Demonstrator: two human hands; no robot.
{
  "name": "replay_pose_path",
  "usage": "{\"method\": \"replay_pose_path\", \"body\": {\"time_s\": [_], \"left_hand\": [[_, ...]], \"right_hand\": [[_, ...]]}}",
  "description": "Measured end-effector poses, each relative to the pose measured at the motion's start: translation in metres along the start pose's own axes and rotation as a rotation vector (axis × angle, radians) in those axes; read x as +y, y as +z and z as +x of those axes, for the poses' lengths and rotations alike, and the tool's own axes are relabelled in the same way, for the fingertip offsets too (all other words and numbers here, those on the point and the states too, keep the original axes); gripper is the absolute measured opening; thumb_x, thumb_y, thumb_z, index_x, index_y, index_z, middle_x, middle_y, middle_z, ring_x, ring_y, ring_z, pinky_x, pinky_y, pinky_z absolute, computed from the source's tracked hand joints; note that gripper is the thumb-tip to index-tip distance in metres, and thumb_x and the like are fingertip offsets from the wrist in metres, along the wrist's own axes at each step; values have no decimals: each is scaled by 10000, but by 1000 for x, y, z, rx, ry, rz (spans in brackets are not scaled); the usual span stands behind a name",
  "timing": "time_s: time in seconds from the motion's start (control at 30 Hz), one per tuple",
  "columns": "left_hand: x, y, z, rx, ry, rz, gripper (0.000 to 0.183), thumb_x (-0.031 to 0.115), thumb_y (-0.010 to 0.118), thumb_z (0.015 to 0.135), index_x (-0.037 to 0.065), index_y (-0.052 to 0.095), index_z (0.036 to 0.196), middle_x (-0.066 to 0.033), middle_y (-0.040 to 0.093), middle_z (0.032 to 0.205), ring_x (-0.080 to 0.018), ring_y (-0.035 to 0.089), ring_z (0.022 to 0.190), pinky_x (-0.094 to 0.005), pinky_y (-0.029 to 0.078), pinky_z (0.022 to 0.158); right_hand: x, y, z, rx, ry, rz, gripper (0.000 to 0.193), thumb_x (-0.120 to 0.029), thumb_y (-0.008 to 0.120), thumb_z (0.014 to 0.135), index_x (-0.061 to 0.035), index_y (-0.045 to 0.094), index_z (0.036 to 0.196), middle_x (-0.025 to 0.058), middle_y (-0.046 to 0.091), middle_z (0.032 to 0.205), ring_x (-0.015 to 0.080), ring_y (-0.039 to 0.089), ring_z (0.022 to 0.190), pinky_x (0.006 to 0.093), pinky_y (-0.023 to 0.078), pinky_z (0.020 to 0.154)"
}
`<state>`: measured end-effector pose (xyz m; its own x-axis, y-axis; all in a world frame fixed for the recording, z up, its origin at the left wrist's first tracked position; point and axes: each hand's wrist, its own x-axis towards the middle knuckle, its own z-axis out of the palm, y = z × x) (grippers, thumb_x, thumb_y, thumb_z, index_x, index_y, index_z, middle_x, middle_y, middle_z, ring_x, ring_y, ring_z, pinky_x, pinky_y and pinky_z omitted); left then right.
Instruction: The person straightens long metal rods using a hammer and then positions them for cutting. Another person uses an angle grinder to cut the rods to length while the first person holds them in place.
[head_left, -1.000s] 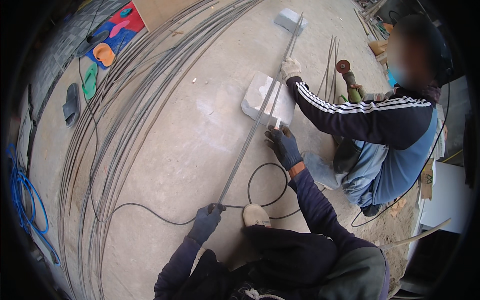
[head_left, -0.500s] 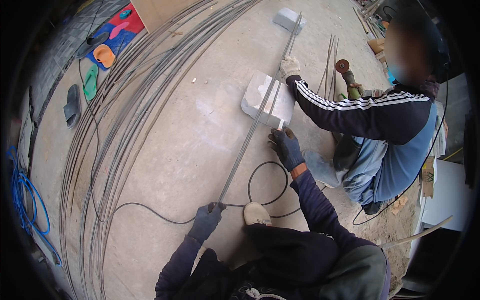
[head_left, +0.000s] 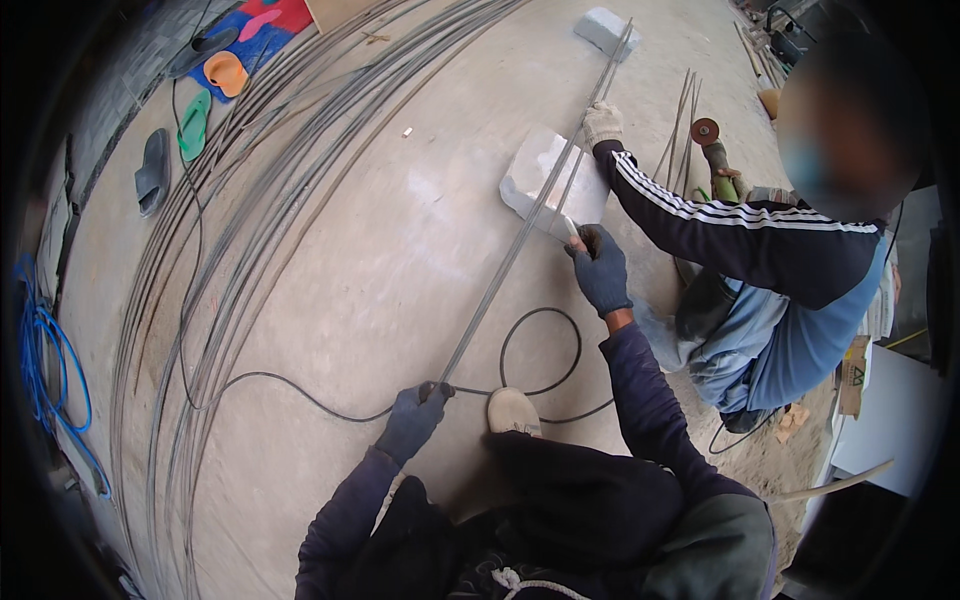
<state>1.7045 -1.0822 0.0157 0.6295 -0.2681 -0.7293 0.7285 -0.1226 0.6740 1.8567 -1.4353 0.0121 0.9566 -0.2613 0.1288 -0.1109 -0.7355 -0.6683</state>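
Observation:
My left hand [head_left: 411, 423], in a dark work glove, is closed around the near ends of a few thin steel rods [head_left: 490, 300]. The rods run away from me, over a pale stone block [head_left: 526, 180] and on to a smaller block [head_left: 605, 32]. My right hand [head_left: 602, 272], also gloved, pinches a short white stick [head_left: 571, 226] that looks like chalk, its tip close to the rods at the block's near edge. Farther along, a co-worker's white-gloved hand [head_left: 602, 124] grips the rods. The co-worker's other hand is by an angle grinder [head_left: 722, 180].
Many long rods [head_left: 225, 250] curve along the floor at left, beside sandals [head_left: 153, 172] and a blue cord coil [head_left: 45, 355]. A black cable [head_left: 540, 310] loops near my shoe [head_left: 514, 411]. Several upright rods [head_left: 680, 140] stand near the grinder.
The whole view has shifted slightly. In my right hand, the white stick now leans more to the left, and the hand has turned a little. My left hand keeps its hold on the rods.

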Motion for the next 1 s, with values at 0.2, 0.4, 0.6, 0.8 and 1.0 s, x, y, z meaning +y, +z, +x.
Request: {"method": "replay_pose_path", "body": {"time_s": [0.2,0.4,0.6,0.8,1.0], "left_hand": [[0,2,-2,-4,21,-9,318,266,563,1033,-18,702,1067,52,500,695,-42,444,595,-249,371,531],[-11,5,2,-8,26,-21,340,295,566,1045,-17,696,1075,48,512,700,-46,449,596,-253,381,533],[-25,9,7,-5,58,-25,314,294,570,1044,6,696,1045,52,519,701,-43,454,598,-246,384,532],[-30,10,9,-5,73,-25,303,291,572,1042,17,701,1048,43,529,695,-49,469,600,-249,393,534],[-34,12,12,24,87,21,310,283,572,1039,9,711,1070,26,573,711,-59,497,609,-256,422,554]], "right_hand": [[-13,1,8,-83,-109,-111,234,-213,676,945,-29,664,1088,184,689,939,328,700,853,398,535,771],[-16,4,6,-127,-88,-139,245,-217,673,930,-58,670,1116,178,684,1014,370,680,927,433,530,805],[-18,8,7,-124,-195,-185,238,-200,673,930,-63,673,1125,169,687,1021,367,681,938,426,536,813],[-26,13,12,-125,-283,-208,241,-198,680,925,-74,678,1132,162,686,1003,365,679,931,426,536,805],[-22,17,17,-176,-322,-318,221,-161,678,878,-96,689,1089,148,654,937,362,655,901,450,517,794]]}}
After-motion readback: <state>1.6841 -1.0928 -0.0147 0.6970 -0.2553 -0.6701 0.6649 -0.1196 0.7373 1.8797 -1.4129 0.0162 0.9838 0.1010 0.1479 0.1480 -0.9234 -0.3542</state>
